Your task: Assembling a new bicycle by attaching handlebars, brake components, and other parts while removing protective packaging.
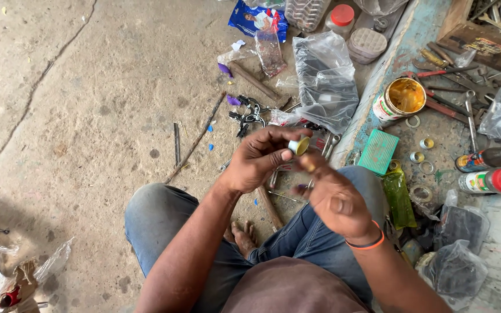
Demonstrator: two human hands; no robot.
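Observation:
My left hand (259, 159) holds a small round cap-like piece (298, 145), white outside and yellow inside, pinched between thumb and fingers. My right hand (334, 197), with an orange band at the wrist, is just right of it, fingertips touching the piece's open end. Whether the right fingers hold something small of their own I cannot tell. Both hands hover above my knees in blue jeans, over a concrete floor.
An open tin of yellow paste (400, 98) stands to the right among wrenches and pliers (453, 87). A green ribbed pad (378, 152), small rings (418, 157), a red-capped bottle (491, 181), clear plastic bags (326, 81) and thin metal rods (195, 142) lie around.

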